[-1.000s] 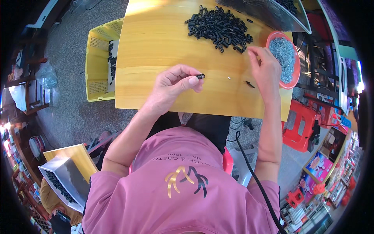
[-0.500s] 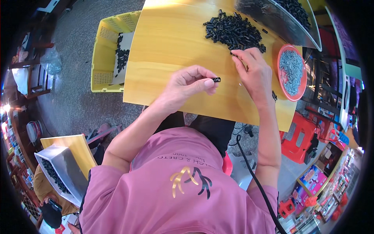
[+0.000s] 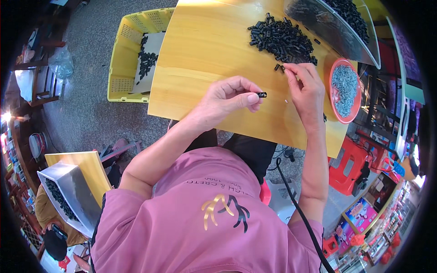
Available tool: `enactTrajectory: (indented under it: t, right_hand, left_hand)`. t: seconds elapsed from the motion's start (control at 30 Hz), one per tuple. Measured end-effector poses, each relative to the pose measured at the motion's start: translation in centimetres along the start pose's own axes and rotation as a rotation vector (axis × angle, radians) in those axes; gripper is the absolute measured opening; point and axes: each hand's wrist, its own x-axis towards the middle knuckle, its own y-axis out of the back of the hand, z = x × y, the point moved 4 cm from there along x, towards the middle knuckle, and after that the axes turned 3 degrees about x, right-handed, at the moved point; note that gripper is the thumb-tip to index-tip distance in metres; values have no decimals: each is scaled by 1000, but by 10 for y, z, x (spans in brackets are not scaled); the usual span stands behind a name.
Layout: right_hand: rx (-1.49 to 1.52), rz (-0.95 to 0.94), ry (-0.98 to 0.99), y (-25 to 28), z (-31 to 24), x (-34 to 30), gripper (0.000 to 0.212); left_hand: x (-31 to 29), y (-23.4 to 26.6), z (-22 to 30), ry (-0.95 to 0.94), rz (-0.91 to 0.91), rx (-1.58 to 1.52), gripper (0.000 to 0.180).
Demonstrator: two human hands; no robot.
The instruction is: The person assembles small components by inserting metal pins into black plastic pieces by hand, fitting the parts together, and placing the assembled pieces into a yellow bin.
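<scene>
My left hand (image 3: 231,94) pinches a small black cylindrical plastic part (image 3: 262,94) between thumb and index finger, above the near part of the table. One end of the part pokes out past the fingertips and shows a pale spot. To the right, my right hand (image 3: 307,88) has its thumb and index finger closed at another small black part (image 3: 282,69), at the near edge of a heap of black parts (image 3: 280,38). A second loose part (image 3: 276,67) lies beside those fingertips. A tiny pale piece (image 3: 286,101) rests on the wooden table (image 3: 195,50) between my hands.
A red-orange bowl (image 3: 357,107) of small silvery pieces stands right of my right hand. Beyond it is a clear bin (image 3: 327,29) of black parts. Left of the table, a yellow crate (image 3: 119,73) holds more. A black cable (image 3: 296,200) hangs near my right arm.
The whole view has shifted slightly. My right fingertips have drawn a little toward me from the heap, with loose black parts now showing beside them. My left hand keeps its pinch.
</scene>
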Motion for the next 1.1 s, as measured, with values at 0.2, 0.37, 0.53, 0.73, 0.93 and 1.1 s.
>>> enactTrajectory:
  t: [0.2,0.37,0.53,0.73,0.93,1.1]
  right_hand:
    - [-277,1,128,-9,-13,3,13]
    - [-326,-9,152,-14,-13,2,13]
    - [-340,-27,165,-17,-19,-1,12]
    - [-187,-2,258,-24,-18,-8,11]
    - [483,-21,-184,-11,-25,-17,18]
    - [717,-30,-340,5,-42,-35,16]
  left_hand:
    - [1,2,-1,0,8,15,19]
    - [0,1,-1,1,5,28,18]
    - [0,0,0,-4,-6,25,18]
    - [1,0,0,-3,-9,25,19]
    - [2,-3,-1,5,28,10,18]
    - [3,-8,0,26,66,35,22]
